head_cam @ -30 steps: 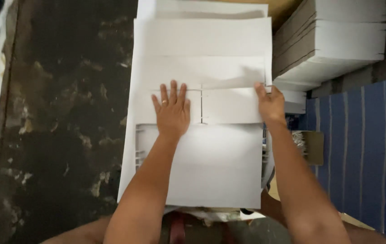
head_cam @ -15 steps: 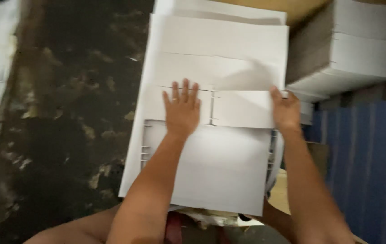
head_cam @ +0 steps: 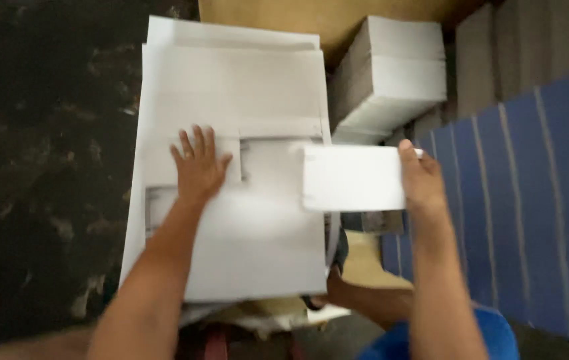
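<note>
A white flap point(head_cam: 353, 177) is held in the right hand point(head_cam: 420, 179); the white sheet point(head_cam: 244, 200) is pressed flat by the spread left hand point(head_cam: 198, 170).

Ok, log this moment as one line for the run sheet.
left hand: flat on white card stack | right hand: holds white card piece off stack's right edge | second stack behind
</note>
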